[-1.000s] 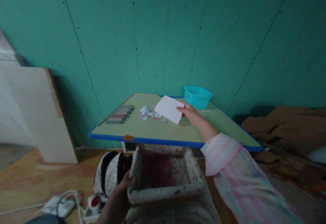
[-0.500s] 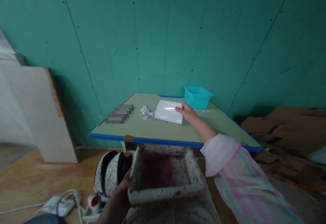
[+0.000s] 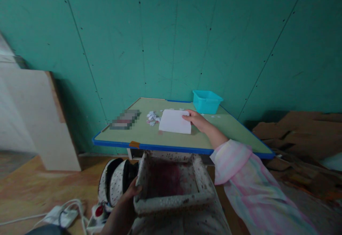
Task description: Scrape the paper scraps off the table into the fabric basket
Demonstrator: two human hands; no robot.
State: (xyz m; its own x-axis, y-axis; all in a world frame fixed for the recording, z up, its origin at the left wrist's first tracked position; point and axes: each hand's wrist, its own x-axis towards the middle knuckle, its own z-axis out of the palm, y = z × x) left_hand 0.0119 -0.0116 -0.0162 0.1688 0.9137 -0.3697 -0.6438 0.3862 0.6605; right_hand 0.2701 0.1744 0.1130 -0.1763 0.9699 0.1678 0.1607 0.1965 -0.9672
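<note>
My right hand [image 3: 199,120] grips the right edge of a white rectangular card [image 3: 175,121] held low over the green table [image 3: 171,135]. Just left of the card lies a small heap of white and pink paper scraps [image 3: 152,117]. My left hand [image 3: 131,192] holds the left rim of a speckled fabric box [image 3: 173,185] with a dark red inside, below the table's near blue edge. My right sleeve is pastel striped.
A turquoise plastic bin [image 3: 207,101] stands at the table's far right corner. A blurred flat item [image 3: 125,119] lies on the table's left. A speckled bag [image 3: 114,179] and white cable [image 3: 64,213] lie on the wooden floor; brown cardboard [image 3: 299,131] piles at right.
The white card has tipped from raised and tilted to nearly flat and low on the table, and has shifted slightly toward the near edge. My left hand and the box have stayed put.
</note>
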